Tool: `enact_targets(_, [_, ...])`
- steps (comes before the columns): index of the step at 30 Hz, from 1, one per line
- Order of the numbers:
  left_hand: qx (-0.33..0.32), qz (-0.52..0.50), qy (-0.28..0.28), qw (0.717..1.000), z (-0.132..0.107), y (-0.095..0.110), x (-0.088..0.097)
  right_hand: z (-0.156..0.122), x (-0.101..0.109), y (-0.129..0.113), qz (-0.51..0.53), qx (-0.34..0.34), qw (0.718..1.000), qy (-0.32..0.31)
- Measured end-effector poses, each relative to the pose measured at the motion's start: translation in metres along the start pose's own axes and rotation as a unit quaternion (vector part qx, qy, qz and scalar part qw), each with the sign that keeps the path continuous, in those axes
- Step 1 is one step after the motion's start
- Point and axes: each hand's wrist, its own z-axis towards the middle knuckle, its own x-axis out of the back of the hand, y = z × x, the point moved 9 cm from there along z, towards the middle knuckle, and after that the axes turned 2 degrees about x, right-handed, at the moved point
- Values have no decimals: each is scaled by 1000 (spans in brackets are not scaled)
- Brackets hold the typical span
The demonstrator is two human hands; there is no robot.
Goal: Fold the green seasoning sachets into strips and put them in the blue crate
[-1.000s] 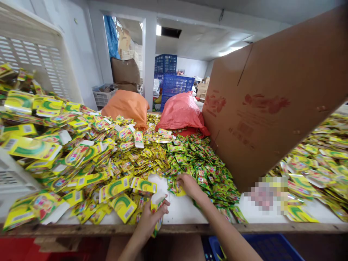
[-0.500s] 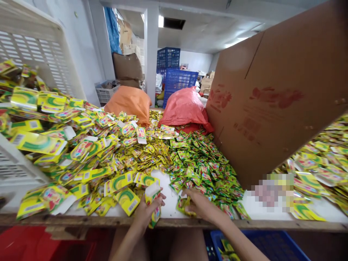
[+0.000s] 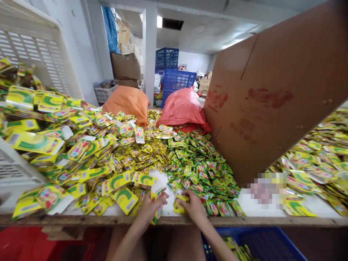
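Observation:
My left hand (image 3: 151, 207) is closed round a small yellow-green carton (image 3: 157, 214), its white end flap (image 3: 158, 186) standing up at the top. Just to its right, my right hand (image 3: 192, 206) pinches a yellow sachet (image 3: 179, 205) low over the white tabletop (image 3: 170, 203). A heap of green sachets (image 3: 201, 170) spreads beyond my right hand. Yellow sachets (image 3: 148, 154) lie in the middle, and many flattened yellow cartons (image 3: 81, 148) are piled to the left.
A large cardboard sheet (image 3: 261, 101) leans at the right, with more yellow cartons (image 3: 312, 170) behind it. Orange (image 3: 126, 101) and red sacks (image 3: 183, 107) rest at the back. A white crate (image 3: 35, 54) tips in from the left. Below the table edge sits a blue basket (image 3: 261, 243).
My right hand has drawn left with the yellow sachet, nearer the carton. My left hand keeps its hold on the carton, and the view has shifted slightly.

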Motion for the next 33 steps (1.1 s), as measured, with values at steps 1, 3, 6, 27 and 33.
enact_targets(1, [4, 5, -3, 1000, 1, -2, -2, -2, -2, -1, -22, 2, 1000, 12])
enact_targets(3, [13, 15, -8, 1000, 3, -7, -2, -8, -3, -3, -73, 6, 997, 34])
enact_targets(6, [22, 45, -35, 998, 3, -11, -3, -14, -5, -6, -55, 27, 998, 17])
enact_targets(27, [58, -21, -208, 976, -25, -1, -65, -9, 56, -103, 194, 118, 928, 297])
enact_targets(33, [80, 2, -220, 972, -29, 1, -63, -16, 27, -149, 25, 345, 927, 142])
